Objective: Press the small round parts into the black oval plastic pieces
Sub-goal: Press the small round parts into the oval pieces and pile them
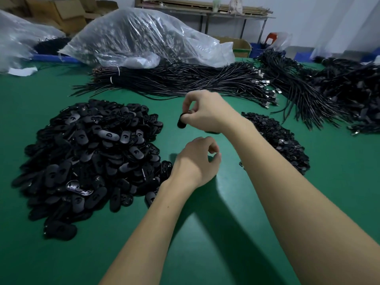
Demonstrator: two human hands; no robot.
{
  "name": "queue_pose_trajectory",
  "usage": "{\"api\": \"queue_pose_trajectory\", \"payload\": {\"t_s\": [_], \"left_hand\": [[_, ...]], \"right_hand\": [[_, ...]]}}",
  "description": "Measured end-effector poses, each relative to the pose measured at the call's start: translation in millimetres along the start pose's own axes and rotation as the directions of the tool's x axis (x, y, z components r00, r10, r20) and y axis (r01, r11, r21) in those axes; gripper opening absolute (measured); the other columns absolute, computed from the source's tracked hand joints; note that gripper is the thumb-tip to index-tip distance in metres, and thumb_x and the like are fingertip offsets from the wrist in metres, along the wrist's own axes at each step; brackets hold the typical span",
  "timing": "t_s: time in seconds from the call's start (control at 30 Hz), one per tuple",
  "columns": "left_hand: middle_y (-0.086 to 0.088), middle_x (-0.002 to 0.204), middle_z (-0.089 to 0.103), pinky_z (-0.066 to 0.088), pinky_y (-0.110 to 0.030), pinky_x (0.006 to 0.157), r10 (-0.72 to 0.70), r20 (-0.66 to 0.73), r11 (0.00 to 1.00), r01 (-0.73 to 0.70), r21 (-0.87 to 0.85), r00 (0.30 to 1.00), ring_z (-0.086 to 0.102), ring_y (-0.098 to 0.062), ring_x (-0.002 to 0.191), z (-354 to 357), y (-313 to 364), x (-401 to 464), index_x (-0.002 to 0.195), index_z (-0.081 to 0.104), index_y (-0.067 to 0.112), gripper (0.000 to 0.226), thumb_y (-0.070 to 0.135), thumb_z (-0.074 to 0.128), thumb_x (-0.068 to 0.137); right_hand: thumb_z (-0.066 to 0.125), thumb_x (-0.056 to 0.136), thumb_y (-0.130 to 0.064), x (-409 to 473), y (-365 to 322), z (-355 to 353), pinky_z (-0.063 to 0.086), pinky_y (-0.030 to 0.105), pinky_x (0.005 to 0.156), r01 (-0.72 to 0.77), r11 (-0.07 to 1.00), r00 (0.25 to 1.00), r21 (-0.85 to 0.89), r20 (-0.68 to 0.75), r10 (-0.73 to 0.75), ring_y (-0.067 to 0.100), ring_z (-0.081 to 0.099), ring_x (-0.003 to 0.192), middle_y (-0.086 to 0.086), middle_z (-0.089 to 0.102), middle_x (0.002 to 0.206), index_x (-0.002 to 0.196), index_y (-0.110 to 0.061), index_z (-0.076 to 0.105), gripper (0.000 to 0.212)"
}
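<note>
A big heap of black oval plastic pieces [88, 153] lies on the left of the green table [226, 212]. A smaller heap of small round parts [277, 140] lies on the right, partly behind my right forearm. My right hand [205, 112] is raised over the middle of the table and pinches one black oval piece [182, 121] at its fingertips. My left hand [197, 161] hovers below it, just right of the oval heap, with fingers loosely curled; nothing shows in it, though the palm side is hidden.
Bundles of black cables [185, 81] stretch across the back of the table, with more cable piles [339, 93] at the far right. A large clear plastic bag [144, 38] of cables sits behind them. Cardboard boxes [61, 15] and a shelf stand at the wall.
</note>
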State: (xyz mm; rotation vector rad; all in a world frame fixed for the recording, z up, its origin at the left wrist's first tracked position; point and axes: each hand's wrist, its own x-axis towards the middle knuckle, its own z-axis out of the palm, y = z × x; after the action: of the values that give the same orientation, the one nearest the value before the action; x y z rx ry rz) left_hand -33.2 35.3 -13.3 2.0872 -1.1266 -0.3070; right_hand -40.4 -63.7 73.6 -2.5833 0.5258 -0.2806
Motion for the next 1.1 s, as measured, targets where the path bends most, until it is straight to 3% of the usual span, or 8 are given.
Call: {"api": "queue_pose_trajectory", "payload": {"t_s": [0.1, 0.2, 0.43, 0.63, 0.73, 0.9, 1.0, 1.1], "left_hand": [[0.009, 0.108, 0.059, 0.057, -0.044, 0.082, 0.036, -0.065, 0.999, -0.037, -0.015, 0.997, 0.061, -0.015, 0.079, 5, -6, 3, 0.104, 0.06, 0.03, 0.01, 0.034, 0.061, 0.095], [0.01, 0.107, 0.056, 0.054, -0.042, 0.082, 0.067, -0.101, 0.998, -0.066, 0.005, 0.993, 0.058, -0.013, 0.083, 6, -6, 4, 0.106, 0.057, 0.031, 0.013, 0.035, 0.063, 0.095], [0.018, 0.099, 0.065, 0.043, -0.011, 0.063, 0.005, -0.139, 0.977, -0.035, -0.21, 0.99, 0.061, 0.002, 0.079, 4, -7, 5, 0.121, 0.056, 0.033, 0.028, 0.035, 0.066, 0.095], [0.018, 0.094, 0.068, 0.046, -0.008, 0.065, 0.02, -0.174, 0.957, -0.069, -0.282, 0.985, 0.063, -0.001, 0.081, 3, -9, 3, 0.119, 0.06, 0.032, 0.027, 0.029, 0.07, 0.094], [0.017, 0.096, 0.069, 0.044, -0.008, 0.064, 0.062, -0.196, 0.95, -0.118, -0.288, 0.979, 0.065, -0.001, 0.08, 2, -7, 2, 0.117, 0.063, 0.036, 0.029, 0.024, 0.072, 0.093], [0.017, 0.094, 0.071, 0.045, -0.008, 0.065, 0.05, -0.188, 0.952, -0.104, -0.288, 0.981, 0.064, 0.0, 0.077, 0, -8, 2, 0.103, 0.065, 0.037, 0.021, 0.026, 0.076, 0.089], [0.018, 0.094, 0.07, 0.046, -0.009, 0.064, 0.038, -0.19, 0.96, -0.089, -0.267, 0.981, 0.065, -0.002, 0.077, 0, -9, 2, 0.098, 0.063, 0.037, 0.019, 0.03, 0.078, 0.087], [0.02, 0.092, 0.07, 0.042, -0.005, 0.063, 0.034, -0.198, 0.966, -0.083, -0.244, 0.98, 0.064, -0.001, 0.076, 0, -10, 2, 0.096, 0.063, 0.036, 0.019, 0.029, 0.078, 0.087]], "right_hand": [[0.068, 0.087, -0.025, -32, 25, -5, 0.057, 0.039, 0.072, -0.014, 0.983, 0.976, 0.185, -0.212, 0.054, 0.016, 0.066, 0.076, -0.007, 0.065, 0.068, 0.089, -0.03, 0.062, 0.008], [0.068, 0.089, -0.021, -66, 52, 1, 0.048, 0.031, 0.06, -0.008, 0.928, 0.918, 0.372, -0.365, 0.154, 0.015, 0.064, 0.064, 0.0, 0.067, 0.068, 0.092, -0.026, 0.063, 0.008], [0.066, 0.088, -0.008, -98, 83, 17, 0.046, 0.019, 0.057, -0.104, 0.815, 0.943, 0.571, -0.203, 0.263, 0.015, 0.074, 0.065, -0.008, 0.074, 0.098, 0.097, -0.025, 0.067, 0.019], [0.064, 0.092, -0.006, -97, 87, 14, 0.045, 0.018, 0.053, -0.092, 0.8, 0.96, 0.593, -0.159, 0.228, 0.01, 0.062, 0.055, -0.009, 0.074, 0.079, 0.096, -0.02, 0.073, 0.017], [0.062, 0.093, -0.005, -97, 89, 13, 0.045, 0.019, 0.053, -0.104, 0.802, 0.971, 0.588, -0.115, 0.21, 0.009, 0.058, 0.055, -0.013, 0.07, 0.072, 0.097, -0.021, 0.073, 0.02], [0.061, 0.092, -0.008, -95, 92, 9, 0.046, 0.02, 0.056, -0.144, 0.82, 0.971, 0.554, -0.082, 0.226, 0.01, 0.062, 0.057, -0.008, 0.074, 0.084, 0.103, -0.028, 0.067, 0.024], [0.065, 0.093, -0.023, -95, 102, 2, 0.049, 0.023, 0.062, -0.21, 0.933, 0.95, 0.293, -0.164, 0.266, 0.006, 0.062, 0.061, -0.016, 0.072, 0.088, 0.101, -0.037, 0.068, 0.017], [0.064, 0.092, -0.027, -100, 115, -14, 0.048, 0.027, 0.067, -0.332, 0.943, 0.924, 0.039, -0.188, 0.333, 0.0, 0.061, 0.075, -0.022, 0.07, 0.093, 0.095, -0.04, 0.072, 0.015]]}}
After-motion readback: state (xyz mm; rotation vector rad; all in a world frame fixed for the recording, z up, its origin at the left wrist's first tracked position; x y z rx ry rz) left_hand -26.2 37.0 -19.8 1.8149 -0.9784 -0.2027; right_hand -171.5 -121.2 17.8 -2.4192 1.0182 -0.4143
